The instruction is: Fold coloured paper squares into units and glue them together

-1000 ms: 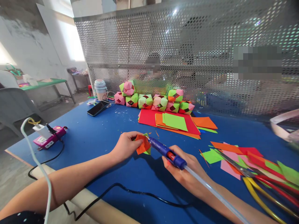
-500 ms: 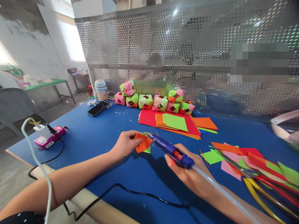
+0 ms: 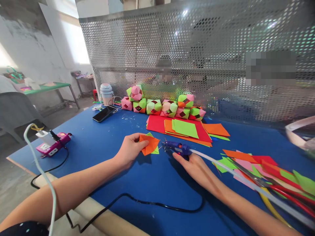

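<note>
Between thumb and fingers, my left hand [image 3: 131, 146] pinches a folded orange paper piece [image 3: 150, 145], with light green paper [image 3: 156, 150] showing behind its edge. My right hand [image 3: 194, 164] grips a blue hot glue gun [image 3: 177, 148] by its handle, which the hand partly hides. A long whitish glue stick [image 3: 221, 165] sticks out of the gun's back and runs to the lower right. The nozzle, on a small wire stand, points left and is a short gap from the paper.
Folded paper balls [image 3: 154, 107] line the mesh panel [image 3: 147, 49], behind stacked coloured sheets [image 3: 157, 124]. Scissors [image 3: 256, 180] lie on paper scraps [image 3: 268, 165] at right. A phone [image 3: 104, 113], a cup [image 3: 106, 93] and a pink power strip [image 3: 52, 144] stand left. A black cord [image 3: 147, 204] crosses the front.
My right hand has swung the glue gun rightward and lower, away from the paper, and tipped it flatter. My left hand has turned the orange piece so its face shows more.
</note>
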A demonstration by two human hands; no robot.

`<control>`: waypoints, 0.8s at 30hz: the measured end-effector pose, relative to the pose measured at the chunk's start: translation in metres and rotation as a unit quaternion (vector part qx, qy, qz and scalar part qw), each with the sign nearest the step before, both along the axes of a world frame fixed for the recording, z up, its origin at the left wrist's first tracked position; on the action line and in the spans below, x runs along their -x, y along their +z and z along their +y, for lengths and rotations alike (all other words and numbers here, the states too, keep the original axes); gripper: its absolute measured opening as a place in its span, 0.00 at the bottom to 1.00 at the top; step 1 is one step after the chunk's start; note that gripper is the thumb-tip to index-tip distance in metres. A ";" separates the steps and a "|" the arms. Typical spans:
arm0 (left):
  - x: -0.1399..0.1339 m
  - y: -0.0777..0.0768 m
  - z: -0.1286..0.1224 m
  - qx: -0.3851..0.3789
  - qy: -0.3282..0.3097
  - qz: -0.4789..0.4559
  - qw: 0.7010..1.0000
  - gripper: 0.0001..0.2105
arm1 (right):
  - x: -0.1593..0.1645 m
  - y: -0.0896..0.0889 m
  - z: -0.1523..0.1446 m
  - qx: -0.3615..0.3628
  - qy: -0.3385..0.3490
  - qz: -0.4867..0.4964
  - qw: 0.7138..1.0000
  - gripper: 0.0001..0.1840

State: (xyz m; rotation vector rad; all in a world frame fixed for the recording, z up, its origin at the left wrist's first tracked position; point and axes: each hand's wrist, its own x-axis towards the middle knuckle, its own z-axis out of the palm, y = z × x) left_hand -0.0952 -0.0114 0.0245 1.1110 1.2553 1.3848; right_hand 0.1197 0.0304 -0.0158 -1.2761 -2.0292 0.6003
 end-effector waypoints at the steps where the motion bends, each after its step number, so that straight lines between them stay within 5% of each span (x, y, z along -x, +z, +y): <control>1: -0.001 0.001 -0.001 0.002 0.001 -0.001 1.000 0.06 | 0.000 -0.003 0.002 0.006 0.005 -0.019 1.000 0.21; 9: -0.009 0.002 -0.011 0.008 -0.019 -0.014 1.000 0.07 | -0.013 -0.001 -0.005 0.007 0.008 -0.054 0.999 0.22; 15: -0.012 0.002 -0.016 -0.020 -0.015 0.074 0.997 0.08 | -0.041 0.002 -0.045 0.002 -0.031 -0.055 0.998 0.15; 18: -0.017 0.003 -0.020 -0.049 -0.032 0.147 0.987 0.09 | -0.037 0.010 -0.069 -0.110 0.056 -0.100 0.987 0.10; 21: -0.021 0.003 -0.025 -0.066 -0.054 0.183 0.979 0.10 | -0.016 0.022 -0.079 -0.293 0.141 -0.186 0.927 0.16; 24: -0.022 0.003 -0.027 -0.082 -0.061 0.209 0.973 0.10 | 0.006 0.032 -0.073 -0.376 0.165 -0.272 0.870 0.20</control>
